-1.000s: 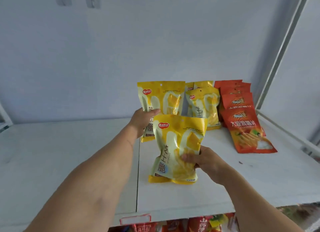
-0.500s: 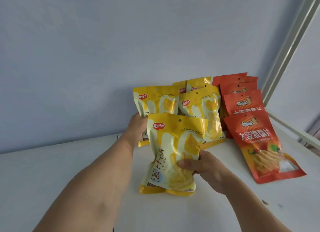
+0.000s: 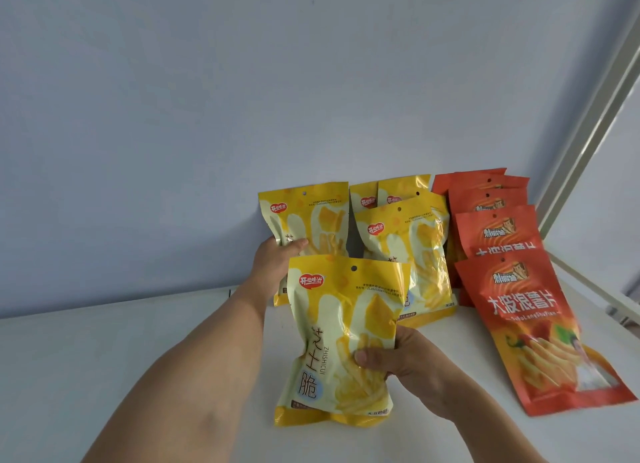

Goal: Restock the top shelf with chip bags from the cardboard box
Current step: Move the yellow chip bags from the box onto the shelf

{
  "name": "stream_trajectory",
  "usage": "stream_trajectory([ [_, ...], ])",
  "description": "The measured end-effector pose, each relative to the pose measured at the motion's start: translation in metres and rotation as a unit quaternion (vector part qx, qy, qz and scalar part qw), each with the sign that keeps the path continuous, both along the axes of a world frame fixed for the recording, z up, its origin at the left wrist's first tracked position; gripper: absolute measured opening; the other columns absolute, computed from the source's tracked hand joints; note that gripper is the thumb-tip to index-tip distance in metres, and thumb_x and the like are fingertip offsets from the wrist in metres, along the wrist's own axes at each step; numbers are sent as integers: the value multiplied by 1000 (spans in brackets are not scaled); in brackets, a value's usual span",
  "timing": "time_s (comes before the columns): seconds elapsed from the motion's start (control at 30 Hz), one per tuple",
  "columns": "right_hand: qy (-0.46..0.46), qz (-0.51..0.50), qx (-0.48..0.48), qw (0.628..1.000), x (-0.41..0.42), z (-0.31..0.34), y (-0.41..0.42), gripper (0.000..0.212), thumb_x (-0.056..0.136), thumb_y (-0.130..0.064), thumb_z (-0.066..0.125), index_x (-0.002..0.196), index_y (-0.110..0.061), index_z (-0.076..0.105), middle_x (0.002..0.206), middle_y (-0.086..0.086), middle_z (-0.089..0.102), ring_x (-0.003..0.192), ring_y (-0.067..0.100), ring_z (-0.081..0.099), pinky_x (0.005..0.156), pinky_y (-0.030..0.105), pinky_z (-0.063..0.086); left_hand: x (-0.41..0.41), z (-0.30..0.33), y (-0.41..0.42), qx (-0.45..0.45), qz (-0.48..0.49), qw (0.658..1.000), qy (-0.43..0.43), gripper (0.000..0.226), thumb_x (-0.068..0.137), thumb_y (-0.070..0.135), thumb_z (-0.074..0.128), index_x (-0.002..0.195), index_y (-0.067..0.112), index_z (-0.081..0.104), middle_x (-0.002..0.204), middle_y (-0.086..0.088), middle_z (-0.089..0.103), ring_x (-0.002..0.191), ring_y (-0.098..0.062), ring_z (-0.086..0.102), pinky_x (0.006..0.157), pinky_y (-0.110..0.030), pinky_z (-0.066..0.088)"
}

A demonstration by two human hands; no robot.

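Front yellow bag (image 3: 341, 338) reads "ZHISHICUI"; front red bag (image 3: 540, 327) reads "大波浪薯片".

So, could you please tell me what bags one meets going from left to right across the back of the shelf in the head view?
Yellow bag held by the left hand → stack of yellow bags → row of red bags, whose front bag lies flat.

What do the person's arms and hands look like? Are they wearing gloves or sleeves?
No gloves and no sleeves in view. Both forearms are bare right down to the picture's edge. The left hand and right hand are bare too, with no rings, watch or bracelet visible. The right thumbnail is short and unpainted.
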State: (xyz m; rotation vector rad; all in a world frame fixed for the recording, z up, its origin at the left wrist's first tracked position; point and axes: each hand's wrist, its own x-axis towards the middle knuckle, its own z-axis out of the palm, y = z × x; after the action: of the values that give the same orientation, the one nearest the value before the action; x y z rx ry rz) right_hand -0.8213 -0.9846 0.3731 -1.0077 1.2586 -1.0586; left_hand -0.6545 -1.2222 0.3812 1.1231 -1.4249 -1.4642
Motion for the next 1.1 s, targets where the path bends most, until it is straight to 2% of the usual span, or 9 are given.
stream_trajectory([
  [0.1,-9,6,4,1000,-2,-1,-2,45,76,-22,81,118,-8,72,118,12,73,109,36,69,98,55,48,-1,1,0,-7,19,1000,-22,30,83,35,80,106,19,73,98,-7,79,86,-29,76,85,-50,61],
  [0.3,13,2,-3,1000,-6,4,-15,47,71,-25,84,115,-11,73,115,10,74,110,36,67,99,54,47,3,11,3,8,1,1000,0,47,67,43,83,108,24,74,99,-2,79,92,-28,76,90,-52,58],
  [0.47,60,13,7,998,-16,13,-33,57,69,-35,87,120,-16,71,117,2,74,110,26,69,103,50,50,19,15,5,-45,56,996,-53,28,87,43,72,101,20,73,92,1,77,92,-24,72,88,-43,57],
  [0.53,71,1,15,997,-20,14,-43,48,75,-31,87,119,-19,70,115,-1,75,109,24,69,99,45,54,28,18,1,-63,118,984,-119,37,92,47,65,99,11,69,94,-5,73,90,-27,67,86,-44,54],
  [0.63,75,-15,32,997,-20,18,-62,34,84,-23,79,116,-22,69,114,-2,74,106,20,69,81,32,56,43,27,4,-112,195,949,-220,38,97,47,57,103,11,66,104,-9,72,101,-32,64,82,-38,47],
  [0.73,87,-16,33,996,-15,22,-83,40,84,-25,80,121,-21,67,117,0,73,109,22,68,94,39,56,53,31,25,-204,213,911,-289,32,101,38,53,109,11,68,101,-5,72,98,-29,64,76,-31,41],
  [0.8,96,-17,26,995,-9,25,-96,42,83,-24,81,122,-19,66,114,-1,73,106,21,68,94,39,56,57,28,41,-261,208,891,-307,28,102,35,52,102,12,69,92,-2,72,86,-25,64,70,-31,43],
  [0.87,88,-18,20,996,-3,27,-108,38,84,-21,80,119,-20,64,110,-4,72,98,15,68,83,32,57,60,21,52,-300,184,879,-323,26,102,35,53,98,14,69,89,1,71,80,-19,62,67,-30,44],
  [1.1,59,-38,24,997,-2,18,-132,37,85,-14,78,118,-18,62,106,-3,73,93,15,69,77,31,58,71,0,65,-350,134,861,-343,23,100,37,57,99,18,71,91,8,71,81,-12,65,68,-31,54],
])
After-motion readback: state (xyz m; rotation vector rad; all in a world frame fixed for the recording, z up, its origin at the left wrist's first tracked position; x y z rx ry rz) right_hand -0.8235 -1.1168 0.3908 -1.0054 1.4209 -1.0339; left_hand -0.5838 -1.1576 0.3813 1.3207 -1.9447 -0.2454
